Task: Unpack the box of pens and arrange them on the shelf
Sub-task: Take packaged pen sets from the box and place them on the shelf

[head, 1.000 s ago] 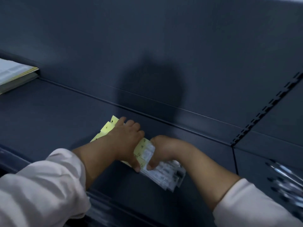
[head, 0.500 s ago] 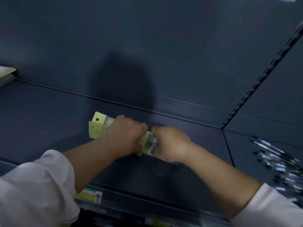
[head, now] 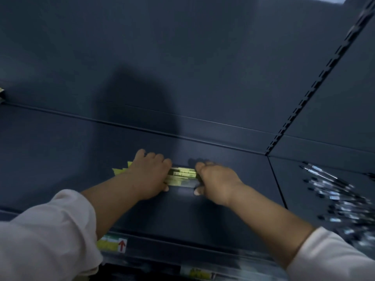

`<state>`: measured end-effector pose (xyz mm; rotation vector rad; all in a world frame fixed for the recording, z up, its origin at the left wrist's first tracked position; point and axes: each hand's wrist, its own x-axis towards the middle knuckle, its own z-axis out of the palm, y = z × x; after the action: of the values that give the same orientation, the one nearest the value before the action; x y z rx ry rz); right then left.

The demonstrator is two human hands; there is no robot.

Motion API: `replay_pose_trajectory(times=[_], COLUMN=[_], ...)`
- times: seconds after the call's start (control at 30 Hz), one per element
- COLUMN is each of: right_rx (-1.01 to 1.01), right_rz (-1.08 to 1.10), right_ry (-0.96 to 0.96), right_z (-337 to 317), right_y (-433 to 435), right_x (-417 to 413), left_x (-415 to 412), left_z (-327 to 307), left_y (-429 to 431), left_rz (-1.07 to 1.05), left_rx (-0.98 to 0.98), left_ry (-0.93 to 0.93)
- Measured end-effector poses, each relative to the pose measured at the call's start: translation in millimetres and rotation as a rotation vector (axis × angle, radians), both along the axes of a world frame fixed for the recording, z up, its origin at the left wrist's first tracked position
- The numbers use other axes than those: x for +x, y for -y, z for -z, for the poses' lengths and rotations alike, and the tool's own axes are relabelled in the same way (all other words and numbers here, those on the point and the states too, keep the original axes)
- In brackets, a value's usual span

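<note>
A stack of pen packs [head: 182, 175] with yellow-green card backing lies on the dark shelf [head: 60, 151], near its middle. My left hand [head: 149, 175] grips the stack's left part, fingers over the top and thumb at the front. Yellow card tabs stick out to the left of that hand. My right hand [head: 216, 182] grips the stack's right end, covering it. Only a short strip of the packs shows between my two hands.
Several loose pens [head: 336, 195] lie in a blurred pile on the neighbouring shelf section at the right. A slotted upright [head: 316, 84] divides the two sections. A price label with a red arrow [head: 112, 244] sits on the shelf's front rail. The dark back panel rises behind.
The stack has been turned from a slant to lie parallel with the shelf edge, and my hands have squeezed it together. The view has shifted right, bringing more of the loose pens in.
</note>
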<state>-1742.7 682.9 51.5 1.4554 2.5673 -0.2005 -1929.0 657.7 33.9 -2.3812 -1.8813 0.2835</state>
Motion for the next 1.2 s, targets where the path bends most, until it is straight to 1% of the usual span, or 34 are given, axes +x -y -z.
replay_pose_trajectory(times=[0.07,0.17,0.23,0.3,0.33,0.37,0.43,0.47,0.5,0.57,0.63,0.67,0.73,0.8,0.87,0.93,1.0,1.07,1.13,1.2], right_rx=[-0.012,0.011,0.061,0.039,0.014,-0.019,-0.070,-0.071,-0.045,0.033,0.045,0.019,-0.032,-0.057,-0.050,-0.016,0.034,0.021,-0.022,-0.050], right_rz=[0.014,0.027,0.037,0.081,0.144,0.231,0.393,0.466,0.532,0.607,0.586,0.555,0.473,0.381,0.280,0.214,0.237,0.303,0.345,0.380], right_ry=[0.020,-0.095,-0.068,-0.009,-0.056,-0.193,-0.618,-0.807,-0.941,-1.091,-1.176,-1.187,-1.149,-1.046,-0.905,-0.858,-0.920,-0.978,-0.951,-0.919], right_z=[7,9,5,6,8,11,20,27,35,45,49,49,47,46,46,47,46,44,46,50], right_y=[-2,-5,-6,-6,-6,-6,-6,-5,-5,-2,-1,-1,-2,-1,1,3,3,2,3,6], right_x=[3,8,12,23,31,38,50,52,49,34,13,4,-3,3,11,17,25,32,38,40], left_x=[3,0,-4,-3,-2,-1,0,0,0,1,2,2,2,1,0,-1,-1,1,1,1], left_z=[6,2,0,2,6,8,10,10,10,10,10,10,9,9,7,4,0,-1,4,14], left_y=[0,-3,-5,-3,-2,-2,-2,-3,-4,-5,-5,-4,-3,-2,-1,0,-2,-5,-5,-2], left_rz=[-0.009,0.059,0.050,0.012,-0.010,-0.028,-0.052,-0.059,-0.064,-0.074,-0.071,-0.066,-0.060,-0.057,-0.045,-0.010,0.041,0.061,0.005,-0.078], left_rx=[-0.030,0.034,0.041,0.000,-0.025,-0.041,-0.052,-0.057,-0.066,-0.085,-0.100,-0.106,-0.114,-0.100,-0.078,-0.034,0.052,0.110,0.074,0.021], left_ry=[0.021,0.070,0.083,0.078,0.079,0.093,0.143,0.162,0.175,0.176,0.150,0.136,0.119,0.123,0.142,0.156,0.178,0.213,0.201,0.134])
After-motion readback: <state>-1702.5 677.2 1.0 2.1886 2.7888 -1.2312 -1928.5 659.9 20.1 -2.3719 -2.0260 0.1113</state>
